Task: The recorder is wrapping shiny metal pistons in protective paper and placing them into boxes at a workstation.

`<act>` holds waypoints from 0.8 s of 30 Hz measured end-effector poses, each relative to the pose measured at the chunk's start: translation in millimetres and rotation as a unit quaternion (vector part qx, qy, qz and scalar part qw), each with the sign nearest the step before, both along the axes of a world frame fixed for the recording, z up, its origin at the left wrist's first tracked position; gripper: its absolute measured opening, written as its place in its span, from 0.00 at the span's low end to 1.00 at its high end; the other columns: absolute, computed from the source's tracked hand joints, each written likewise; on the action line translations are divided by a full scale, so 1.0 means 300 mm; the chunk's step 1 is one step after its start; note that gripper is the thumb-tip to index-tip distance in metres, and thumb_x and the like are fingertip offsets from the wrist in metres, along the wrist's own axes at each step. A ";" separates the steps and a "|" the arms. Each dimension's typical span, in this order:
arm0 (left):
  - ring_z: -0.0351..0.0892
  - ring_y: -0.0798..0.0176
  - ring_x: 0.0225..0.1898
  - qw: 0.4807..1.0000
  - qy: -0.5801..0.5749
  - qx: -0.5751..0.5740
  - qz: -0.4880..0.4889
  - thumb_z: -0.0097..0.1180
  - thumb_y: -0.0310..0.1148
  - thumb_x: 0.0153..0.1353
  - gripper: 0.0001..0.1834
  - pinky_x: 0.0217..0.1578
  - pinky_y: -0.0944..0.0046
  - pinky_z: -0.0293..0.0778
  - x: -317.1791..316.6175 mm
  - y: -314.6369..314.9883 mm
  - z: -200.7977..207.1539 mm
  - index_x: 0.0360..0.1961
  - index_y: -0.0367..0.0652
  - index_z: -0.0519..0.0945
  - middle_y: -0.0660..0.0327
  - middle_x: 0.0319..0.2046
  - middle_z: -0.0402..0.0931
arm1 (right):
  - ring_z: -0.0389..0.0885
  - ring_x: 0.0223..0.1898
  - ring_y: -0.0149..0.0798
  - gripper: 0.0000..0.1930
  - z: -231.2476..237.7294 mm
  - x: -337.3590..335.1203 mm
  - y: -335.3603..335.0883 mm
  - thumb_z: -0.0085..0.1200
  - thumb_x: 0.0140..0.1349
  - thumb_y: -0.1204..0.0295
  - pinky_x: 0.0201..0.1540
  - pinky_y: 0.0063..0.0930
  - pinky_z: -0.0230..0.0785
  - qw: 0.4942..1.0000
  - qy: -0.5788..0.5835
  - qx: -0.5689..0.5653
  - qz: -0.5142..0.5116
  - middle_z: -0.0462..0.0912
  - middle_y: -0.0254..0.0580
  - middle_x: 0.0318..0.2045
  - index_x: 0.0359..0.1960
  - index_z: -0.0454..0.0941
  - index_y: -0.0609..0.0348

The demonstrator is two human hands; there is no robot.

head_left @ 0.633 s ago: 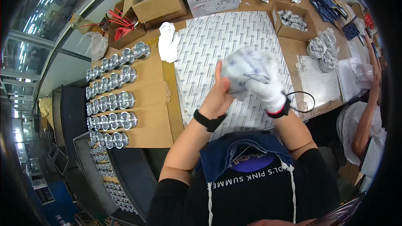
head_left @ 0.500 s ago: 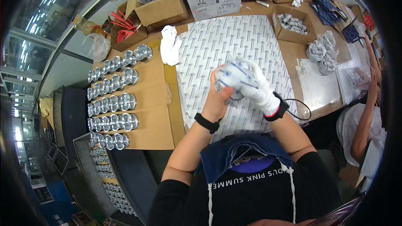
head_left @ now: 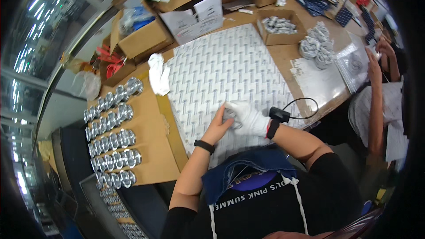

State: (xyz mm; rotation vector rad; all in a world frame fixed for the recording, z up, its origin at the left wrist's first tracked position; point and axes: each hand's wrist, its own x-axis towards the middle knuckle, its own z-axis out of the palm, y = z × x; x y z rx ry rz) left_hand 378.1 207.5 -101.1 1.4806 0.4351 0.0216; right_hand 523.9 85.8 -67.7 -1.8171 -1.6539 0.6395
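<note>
My bare left hand (head_left: 216,127) and my white-gloved right hand (head_left: 250,119) are closed together around a paper-wrapped part (head_left: 230,117). Its wrap is white with a blue-grey print, and most of it is hidden behind my fingers. Both hands are over the near part of a stack of printed wrapping paper (head_left: 217,66). A strap with a black box and a cable (head_left: 280,115) circles my right wrist, and a black band (head_left: 204,146) circles the left.
Rows of shiny metal parts (head_left: 116,161) stand on cardboard at the left. A white glove (head_left: 158,74) lies beside the paper. Wrapped bundles (head_left: 316,48) and a carton of small wrapped pieces (head_left: 280,39) are at the right. A co-worker's hands (head_left: 376,62) show at far right.
The view has tilted and shifted. My hands have drawn nearer to my body, and the wrapped part, more visible before, is now mostly covered by my fingers.
</note>
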 end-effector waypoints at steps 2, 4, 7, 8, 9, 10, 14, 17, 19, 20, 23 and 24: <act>0.53 0.54 0.66 0.999 -0.019 0.035 -0.004 0.54 0.29 0.59 0.36 0.63 0.62 0.52 -0.009 -0.009 -0.028 0.66 0.37 0.53 0.49 0.65 0.54 | 0.70 0.51 0.54 0.40 0.027 -0.035 -0.022 0.65 0.41 0.59 0.52 0.37 0.66 0.987 0.129 0.043 -0.085 0.69 0.55 0.51 0.56 0.62 0.60; 0.51 0.59 0.67 0.997 -0.031 0.071 -0.011 0.50 0.23 0.59 0.36 0.63 0.65 0.49 -0.018 -0.014 -0.044 0.67 0.37 0.49 0.52 0.66 0.52 | 0.70 0.52 0.53 0.41 0.013 -0.023 -0.049 0.64 0.42 0.56 0.54 0.36 0.65 0.993 0.005 -0.005 -0.121 0.69 0.54 0.51 0.57 0.61 0.60; 0.52 0.59 0.66 0.999 0.004 0.037 -0.016 0.47 0.20 0.58 0.37 0.62 0.66 0.51 -0.009 -0.043 -0.010 0.68 0.38 0.48 0.51 0.65 0.53 | 0.68 0.54 0.51 0.38 -0.055 -0.033 -0.096 0.59 0.46 0.52 0.57 0.36 0.60 0.987 -0.065 -0.012 -0.150 0.71 0.53 0.50 0.57 0.62 0.60; 0.55 0.58 0.64 0.998 -0.009 0.055 0.004 0.44 0.17 0.55 0.37 0.61 0.66 0.53 -0.023 -0.056 -0.031 0.67 0.39 0.49 0.50 0.63 0.56 | 0.69 0.53 0.52 0.35 -0.032 -0.063 -0.077 0.58 0.46 0.54 0.56 0.37 0.61 0.984 -0.038 -0.042 -0.168 0.71 0.53 0.49 0.55 0.64 0.59; 0.55 0.58 0.64 0.999 -0.010 0.053 -0.003 0.44 0.17 0.55 0.37 0.61 0.66 0.53 -0.026 -0.069 -0.045 0.67 0.39 0.49 0.50 0.63 0.56 | 0.70 0.51 0.52 0.32 -0.018 -0.087 -0.063 0.57 0.47 0.57 0.54 0.38 0.62 0.979 -0.011 -0.073 -0.188 0.72 0.53 0.48 0.53 0.65 0.59; 0.57 0.58 0.62 0.997 -0.010 0.062 0.040 0.43 0.16 0.54 0.37 0.60 0.66 0.55 -0.027 -0.080 -0.059 0.66 0.39 0.50 0.50 0.61 0.58 | 0.71 0.48 0.53 0.26 -0.013 -0.101 -0.056 0.55 0.47 0.61 0.51 0.41 0.63 0.978 -0.026 -0.035 -0.203 0.73 0.52 0.44 0.49 0.68 0.58; 0.60 0.55 0.60 0.993 -0.012 0.074 0.094 0.43 0.17 0.51 0.35 0.60 0.64 0.55 0.013 -0.099 -0.030 0.64 0.39 0.54 0.49 0.58 0.60 | 0.73 0.44 0.54 0.24 -0.033 -0.070 -0.050 0.53 0.48 0.62 0.49 0.42 0.66 0.980 -0.014 -0.015 -0.199 0.75 0.53 0.41 0.47 0.70 0.58; 0.57 0.53 0.61 0.994 0.007 0.071 0.084 0.49 0.22 0.53 0.36 0.62 0.61 0.53 0.023 -0.101 0.016 0.64 0.35 0.53 0.46 0.59 0.58 | 0.75 0.43 0.56 0.22 -0.037 0.006 -0.098 0.51 0.50 0.63 0.47 0.42 0.68 0.973 0.070 -0.036 -0.218 0.75 0.55 0.42 0.48 0.70 0.57; 0.55 0.51 0.63 0.978 0.009 0.166 0.125 0.54 0.26 0.54 0.37 0.62 0.60 0.52 0.003 -0.108 0.020 0.64 0.34 0.53 0.45 0.59 0.57 | 0.78 0.40 0.51 0.17 -0.057 0.126 -0.160 0.48 0.50 0.65 0.44 0.41 0.71 0.964 0.127 0.027 -0.231 0.80 0.52 0.37 0.42 0.76 0.56; 0.54 0.47 0.63 0.969 0.019 0.224 0.106 0.57 0.28 0.52 0.38 0.62 0.57 0.52 0.003 -0.108 0.049 0.63 0.33 0.55 0.43 0.60 0.56 | 0.80 0.37 0.49 0.16 -0.091 0.203 -0.222 0.48 0.50 0.66 0.43 0.39 0.72 0.957 0.074 0.006 -0.279 0.81 0.50 0.35 0.40 0.78 0.56; 0.54 0.42 0.63 0.908 0.033 0.413 0.062 0.59 0.30 0.52 0.38 0.63 0.53 0.51 -0.045 -0.097 0.005 0.62 0.33 0.57 0.41 0.60 0.55 | 0.73 0.49 0.51 0.19 -0.065 0.474 -0.404 0.52 0.49 0.60 0.50 0.41 0.67 0.905 -0.206 -0.073 -0.366 0.71 0.54 0.51 0.43 0.77 0.51; 0.50 0.36 0.63 0.900 0.032 0.430 0.066 0.61 0.35 0.50 0.39 0.63 0.46 0.48 -0.065 -0.100 -0.028 0.62 0.34 0.58 0.38 0.61 0.53 | 0.66 0.56 0.58 0.21 0.036 0.532 -0.414 0.55 0.46 0.55 0.58 0.52 0.58 0.873 -0.137 -0.197 -0.424 0.64 0.54 0.59 0.43 0.78 0.45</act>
